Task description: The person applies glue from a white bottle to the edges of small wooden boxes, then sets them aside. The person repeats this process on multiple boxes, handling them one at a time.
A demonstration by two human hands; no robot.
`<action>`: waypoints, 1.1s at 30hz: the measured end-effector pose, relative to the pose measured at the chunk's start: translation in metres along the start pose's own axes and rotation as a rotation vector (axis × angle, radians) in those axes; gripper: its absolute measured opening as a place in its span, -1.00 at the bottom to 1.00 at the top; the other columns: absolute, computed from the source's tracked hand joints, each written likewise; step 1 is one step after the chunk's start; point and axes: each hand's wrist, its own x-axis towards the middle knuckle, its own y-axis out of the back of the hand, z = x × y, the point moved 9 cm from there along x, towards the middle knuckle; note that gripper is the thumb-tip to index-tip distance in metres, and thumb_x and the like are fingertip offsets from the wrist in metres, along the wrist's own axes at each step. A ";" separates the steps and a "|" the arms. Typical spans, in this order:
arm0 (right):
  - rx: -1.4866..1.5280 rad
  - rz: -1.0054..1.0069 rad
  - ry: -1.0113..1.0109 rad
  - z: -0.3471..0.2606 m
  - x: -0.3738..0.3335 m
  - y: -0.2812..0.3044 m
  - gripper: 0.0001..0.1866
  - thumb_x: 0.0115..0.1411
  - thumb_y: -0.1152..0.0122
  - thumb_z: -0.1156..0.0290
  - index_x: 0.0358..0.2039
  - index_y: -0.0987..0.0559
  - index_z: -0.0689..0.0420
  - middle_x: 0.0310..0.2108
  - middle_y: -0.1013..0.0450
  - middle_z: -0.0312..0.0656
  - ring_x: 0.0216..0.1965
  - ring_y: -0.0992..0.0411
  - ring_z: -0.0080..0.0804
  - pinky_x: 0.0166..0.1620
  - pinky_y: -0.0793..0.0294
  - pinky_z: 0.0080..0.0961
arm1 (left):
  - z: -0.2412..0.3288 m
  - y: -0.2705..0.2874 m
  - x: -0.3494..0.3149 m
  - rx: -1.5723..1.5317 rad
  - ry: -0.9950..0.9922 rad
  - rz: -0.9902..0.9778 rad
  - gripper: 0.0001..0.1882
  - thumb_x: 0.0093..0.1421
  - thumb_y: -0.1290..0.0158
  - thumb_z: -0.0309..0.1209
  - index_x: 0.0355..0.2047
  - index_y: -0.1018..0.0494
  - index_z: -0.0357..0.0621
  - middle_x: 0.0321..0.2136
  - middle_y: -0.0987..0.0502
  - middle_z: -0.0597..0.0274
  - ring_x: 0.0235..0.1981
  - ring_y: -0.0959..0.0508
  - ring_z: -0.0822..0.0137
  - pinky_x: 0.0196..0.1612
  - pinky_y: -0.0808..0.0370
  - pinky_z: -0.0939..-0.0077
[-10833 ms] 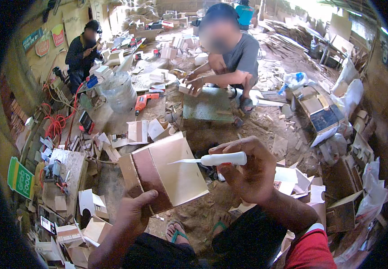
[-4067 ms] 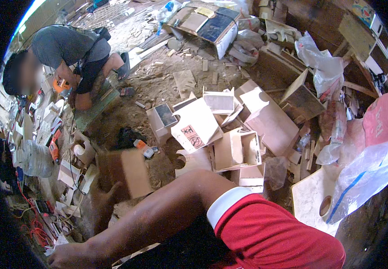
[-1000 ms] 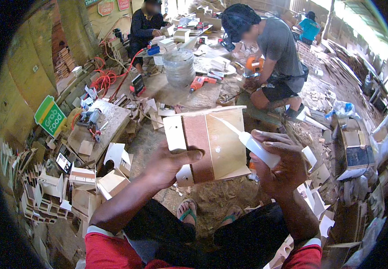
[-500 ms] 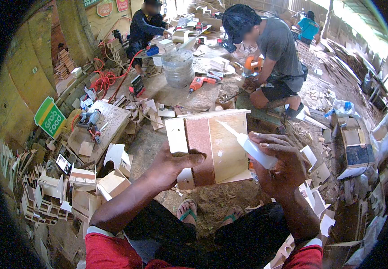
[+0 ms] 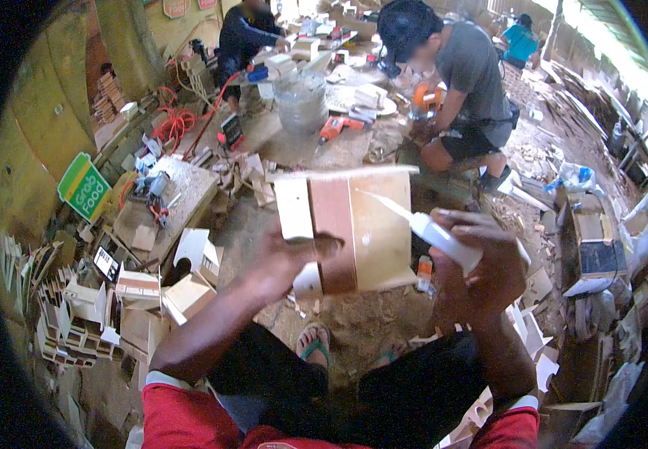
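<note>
My left hand (image 5: 290, 251) grips a small wooden box (image 5: 385, 243) by its left side, thumb laid over the front. The box has a pale left strip, a reddish-brown band in the middle and a light plywood panel on the right. In my right hand (image 5: 488, 262) is a white glue bottle (image 5: 444, 241) with a long thin nozzle. It is tilted, its tip pointing up and left in front of the plywood panel. Whether the tip touches the wood I cannot tell. Both hands are a little blurred.
Wooden box parts (image 5: 84, 307) pile up at my left. Beyond lie a low board with a power tool (image 5: 150, 187), an orange drill (image 5: 339, 129) and a large bucket (image 5: 299, 105). A person in grey (image 5: 474, 75) crouches ahead right. A small bottle (image 5: 424, 271) stands past the box.
My right hand and the glue bottle have shifted slightly right and outward. The box has risen a little in view, still in my left hand.
</note>
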 end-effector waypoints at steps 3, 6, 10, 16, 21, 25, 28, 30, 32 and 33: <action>0.045 -0.079 -0.163 0.016 -0.009 -0.001 -0.74 0.08 -0.23 0.59 -0.22 -0.41 0.28 -0.24 -0.51 0.13 -0.17 -0.52 -0.17 -0.10 -0.51 -0.28 | 0.007 0.017 0.010 0.147 -0.122 0.103 -0.68 0.04 -0.19 -0.54 -0.15 -0.51 -0.22 -0.29 -0.61 0.23 -0.27 -0.59 0.42 -0.12 -0.50 0.49; 0.083 -0.204 -0.272 0.029 -0.018 -0.009 -0.71 0.06 -0.23 0.63 -0.19 -0.41 0.28 -0.25 -0.52 0.10 -0.17 -0.52 -0.22 -0.08 -0.49 -0.33 | 0.018 0.030 0.015 0.249 -0.234 0.132 -0.61 0.02 -0.20 -0.54 -0.09 -0.46 -0.24 -0.24 -0.59 0.19 -0.25 -0.57 0.38 -0.12 -0.50 0.45; 0.065 -0.258 -0.305 0.034 -0.021 -0.020 -0.70 0.03 -0.24 0.66 -0.19 -0.43 0.25 -0.24 -0.53 0.04 -0.17 -0.53 -0.26 -0.09 -0.51 -0.36 | 0.021 0.043 0.015 0.163 -0.230 0.208 -0.48 -0.04 -0.25 -0.51 -0.03 -0.39 -0.26 -0.21 -0.58 0.12 -0.23 -0.58 0.27 -0.13 -0.51 0.38; 0.019 -0.318 -0.191 0.022 -0.015 -0.036 -0.70 -0.01 -0.34 0.60 -0.24 -0.48 0.21 -0.27 -0.57 -0.03 -0.21 -0.57 -0.27 -0.14 -0.54 -0.39 | 0.026 0.033 0.011 0.105 -0.265 0.153 -0.59 0.01 -0.24 -0.56 -0.09 -0.45 -0.26 -0.24 -0.58 0.20 -0.24 -0.56 0.42 -0.13 -0.49 0.48; -0.036 -0.390 -0.153 0.018 -0.016 -0.043 -0.71 -0.03 -0.35 0.61 -0.26 -0.50 0.18 -0.28 -0.57 -0.05 -0.22 -0.57 -0.25 -0.17 -0.54 -0.39 | 0.029 0.029 0.008 0.087 -0.320 0.126 -0.54 -0.01 -0.27 -0.53 -0.06 -0.44 -0.25 -0.22 -0.58 0.20 -0.22 -0.56 0.41 -0.11 -0.48 0.48; -0.048 -0.380 -0.160 0.017 -0.017 -0.042 -0.71 -0.04 -0.36 0.61 -0.27 -0.51 0.18 -0.28 -0.57 -0.05 -0.24 -0.57 -0.25 -0.18 -0.54 -0.39 | 0.028 0.027 0.006 0.088 -0.294 0.124 -0.54 -0.01 -0.27 -0.52 -0.06 -0.43 -0.25 -0.21 -0.58 0.20 -0.21 -0.55 0.41 -0.09 -0.47 0.48; -0.037 -0.386 -0.141 0.015 -0.016 -0.042 -0.71 -0.04 -0.36 0.61 -0.27 -0.51 0.18 -0.29 -0.57 -0.04 -0.25 -0.57 -0.24 -0.18 -0.54 -0.39 | 0.031 0.024 0.004 0.090 -0.310 0.110 -0.54 0.01 -0.27 -0.51 -0.06 -0.43 -0.25 -0.21 -0.58 0.19 -0.20 -0.55 0.41 -0.08 -0.47 0.47; -0.024 -0.384 -0.141 0.014 -0.016 -0.042 -0.71 -0.05 -0.36 0.61 -0.29 -0.51 0.18 -0.30 -0.57 -0.04 -0.26 -0.58 -0.24 -0.18 -0.54 -0.38 | 0.033 0.023 0.004 0.089 -0.327 0.094 -0.55 0.01 -0.26 -0.50 -0.05 -0.43 -0.25 -0.21 -0.58 0.19 -0.19 -0.55 0.41 -0.08 -0.47 0.47; -0.024 -0.392 -0.133 0.013 -0.016 -0.042 -0.71 -0.05 -0.36 0.61 -0.28 -0.51 0.18 -0.29 -0.57 -0.04 -0.25 -0.58 -0.24 -0.18 -0.54 -0.38 | 0.033 0.023 0.004 0.078 -0.334 0.080 -0.55 0.02 -0.26 -0.50 -0.05 -0.43 -0.25 -0.21 -0.58 0.19 -0.19 -0.55 0.41 -0.08 -0.47 0.46; -0.030 -0.401 -0.126 0.012 -0.016 -0.042 -0.71 -0.05 -0.36 0.62 -0.28 -0.50 0.18 -0.29 -0.57 -0.03 -0.25 -0.57 -0.24 -0.18 -0.54 -0.38 | 0.032 0.023 0.005 0.077 -0.326 0.081 -0.55 0.02 -0.26 -0.51 -0.05 -0.43 -0.26 -0.21 -0.57 0.19 -0.19 -0.55 0.40 -0.08 -0.47 0.46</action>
